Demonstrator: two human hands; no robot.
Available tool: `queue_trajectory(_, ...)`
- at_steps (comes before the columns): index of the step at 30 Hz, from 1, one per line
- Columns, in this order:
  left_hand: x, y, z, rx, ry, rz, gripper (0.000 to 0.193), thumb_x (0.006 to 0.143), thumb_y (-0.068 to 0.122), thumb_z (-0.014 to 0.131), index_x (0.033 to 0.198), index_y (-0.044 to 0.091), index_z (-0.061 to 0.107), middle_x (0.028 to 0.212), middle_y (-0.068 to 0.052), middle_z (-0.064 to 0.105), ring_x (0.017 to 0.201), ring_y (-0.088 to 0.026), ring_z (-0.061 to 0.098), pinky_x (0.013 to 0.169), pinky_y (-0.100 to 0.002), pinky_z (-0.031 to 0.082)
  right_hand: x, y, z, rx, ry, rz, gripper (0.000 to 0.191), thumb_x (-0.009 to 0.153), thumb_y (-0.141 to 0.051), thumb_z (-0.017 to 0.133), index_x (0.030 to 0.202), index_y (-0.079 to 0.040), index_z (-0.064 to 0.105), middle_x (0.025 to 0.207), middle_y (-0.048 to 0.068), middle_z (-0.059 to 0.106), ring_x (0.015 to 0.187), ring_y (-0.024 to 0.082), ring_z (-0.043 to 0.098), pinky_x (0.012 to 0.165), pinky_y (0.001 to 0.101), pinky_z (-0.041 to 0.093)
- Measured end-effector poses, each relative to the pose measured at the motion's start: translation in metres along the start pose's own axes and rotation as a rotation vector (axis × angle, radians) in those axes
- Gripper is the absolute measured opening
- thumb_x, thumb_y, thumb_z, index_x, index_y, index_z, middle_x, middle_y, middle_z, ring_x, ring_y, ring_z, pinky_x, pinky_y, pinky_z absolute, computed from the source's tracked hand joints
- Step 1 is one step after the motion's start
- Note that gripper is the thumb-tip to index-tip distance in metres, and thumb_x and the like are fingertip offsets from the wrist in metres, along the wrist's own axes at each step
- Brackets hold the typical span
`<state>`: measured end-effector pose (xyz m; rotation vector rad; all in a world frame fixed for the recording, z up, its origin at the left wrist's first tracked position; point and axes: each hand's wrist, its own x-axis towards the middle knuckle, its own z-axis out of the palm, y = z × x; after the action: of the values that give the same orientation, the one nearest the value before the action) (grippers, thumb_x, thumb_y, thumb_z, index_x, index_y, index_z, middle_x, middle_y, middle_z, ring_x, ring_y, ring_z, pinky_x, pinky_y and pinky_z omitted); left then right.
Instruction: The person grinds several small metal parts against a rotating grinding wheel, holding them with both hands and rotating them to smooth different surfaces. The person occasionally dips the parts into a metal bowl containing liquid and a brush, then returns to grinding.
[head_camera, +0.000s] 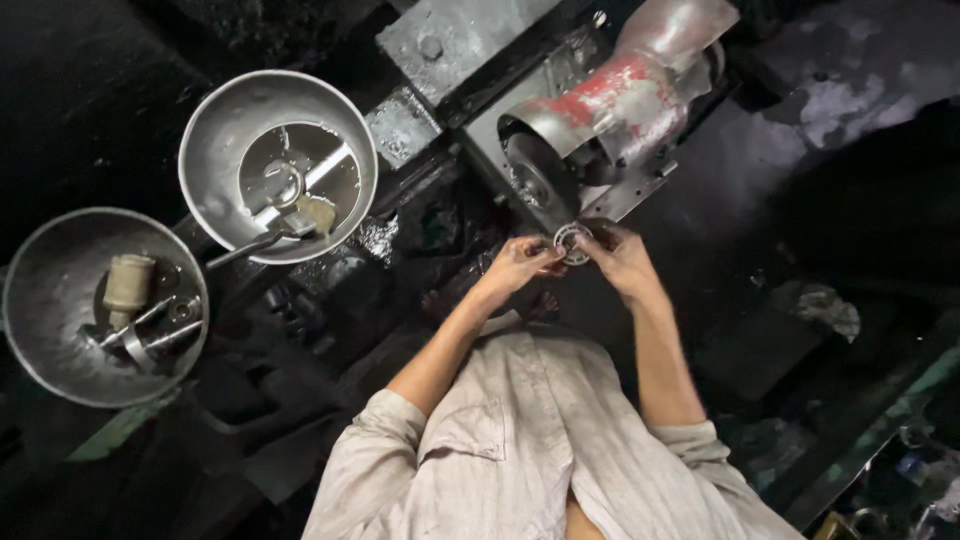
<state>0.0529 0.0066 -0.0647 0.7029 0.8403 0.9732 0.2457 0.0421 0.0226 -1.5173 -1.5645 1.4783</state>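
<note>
Both my hands hold a small round metal ring part (571, 241) against the lower edge of a grinding wheel (540, 180). My left hand (518, 263) pinches the ring from the left, and my right hand (620, 258) grips it from the right. The wheel sits under a grey guard on a bench grinder with a worn red and silver motor body (630, 95). My forearms are bare and the sleeves of my pale shirt are rolled up.
Two large metal bowls stand at the left: one (215, 140) with a bar and a spoon inside, one (45, 290) with a small cylinder and metal pieces. A grey metal block (455, 35) lies behind the grinder. The surroundings are dark and greasy.
</note>
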Motion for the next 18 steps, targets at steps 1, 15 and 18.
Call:
queue_trajectory(1, 0.003, 0.000, 0.004, -0.055, 0.036, 0.004, 0.025, 0.099, 0.020, 0.072, 0.105, -0.005, 0.071, 0.097, -0.011, 0.073, 0.083, -0.019, 0.074, 0.079, -0.034, 0.064, -0.001, 0.001, 0.006, 0.111, 0.087, -0.027, 0.038, 0.089, -0.017, 0.077, 0.121, 0.001, 0.067, 0.104, 0.005, 0.073, 0.092, 0.011, 0.067, 0.082, 0.0285, 0.054)
queue_trajectory(15, -0.003, 0.000, -0.009, -0.017, 0.108, 0.026, 0.029, 0.104, 0.021, 0.068, 0.107, -0.007, 0.071, 0.096, -0.010, 0.074, 0.086, -0.016, 0.073, 0.081, -0.029, 0.061, 0.007, 0.011, 0.034, 0.133, 0.068, 0.020, 0.024, 0.095, -0.016, 0.075, 0.109, 0.003, 0.072, 0.094, 0.009, 0.071, 0.080, 0.017, 0.061, 0.072, 0.0309, 0.048)
queue_trajectory(18, -0.010, 0.008, -0.015, 0.084, -0.060, -0.063, 0.026, 0.101, 0.020, 0.070, 0.106, -0.006, 0.072, 0.094, -0.010, 0.074, 0.084, -0.016, 0.073, 0.079, -0.030, 0.063, 0.006, 0.010, 0.007, 0.183, -0.104, 0.125, 0.029, 0.087, -0.015, 0.075, 0.110, 0.002, 0.073, 0.097, 0.007, 0.074, 0.085, 0.015, 0.065, 0.077, 0.0295, 0.051)
